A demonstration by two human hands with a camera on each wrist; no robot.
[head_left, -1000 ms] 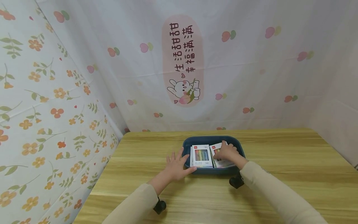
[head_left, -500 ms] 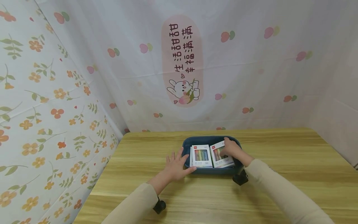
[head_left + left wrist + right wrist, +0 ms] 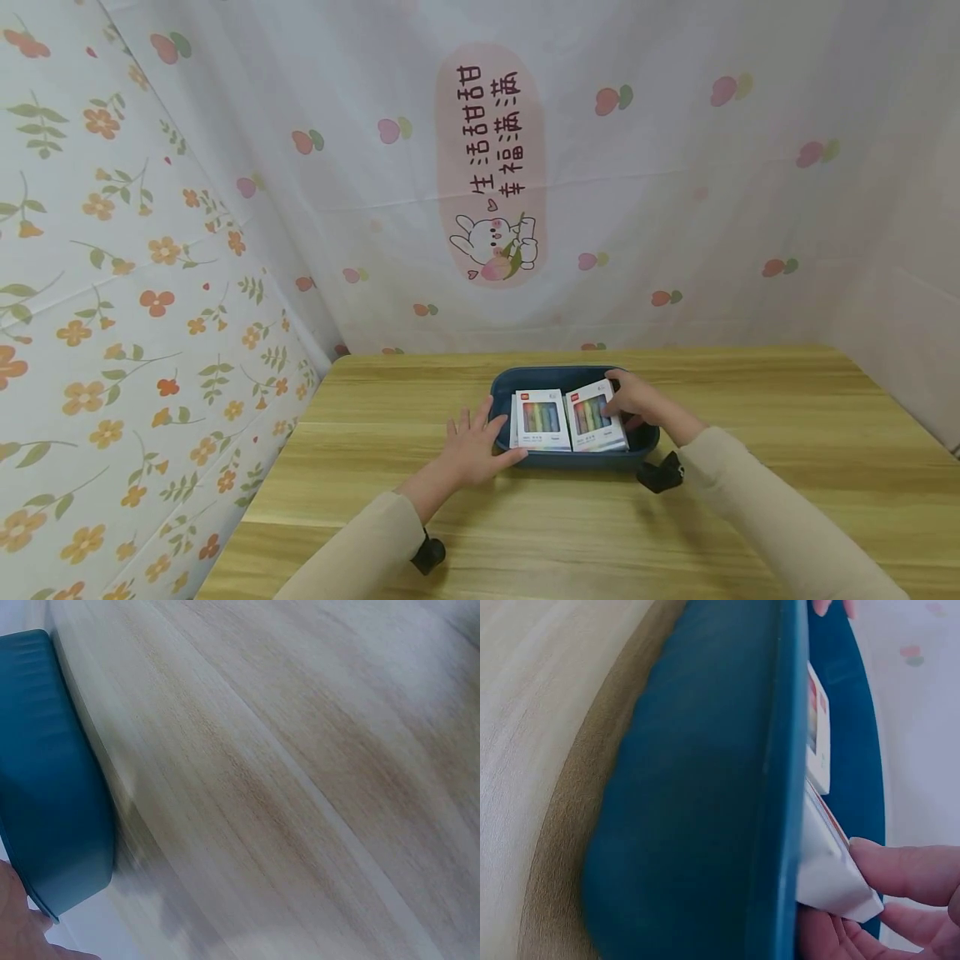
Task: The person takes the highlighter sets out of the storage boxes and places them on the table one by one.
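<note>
A dark blue basket [image 3: 577, 460] sits on the table and holds white boxes whose windows show rows of coloured sticks. My left hand [image 3: 468, 450] lies with spread fingers on the basket's left front corner; the left wrist view catches part of it at the rim. At the right end my right hand [image 3: 639, 402] pinches the right-hand white box [image 3: 597, 418]. In the right wrist view, the thumb [image 3: 904, 870] presses the top of that box and fingers reach beneath it. The left-hand white box [image 3: 542, 419] lies beside it, over another box whose edge peeks out.
The wooden table [image 3: 787, 417] extends on both sides of the basket. Behind it hangs a printed white curtain [image 3: 637, 208], with a flowered cloth [image 3: 150, 333] along the left. Black wrist cameras hang below both forearms.
My right hand has shifted from over the right-hand box to its right edge, and that box has moved slightly right. The left hand keeps its place on the basket.
</note>
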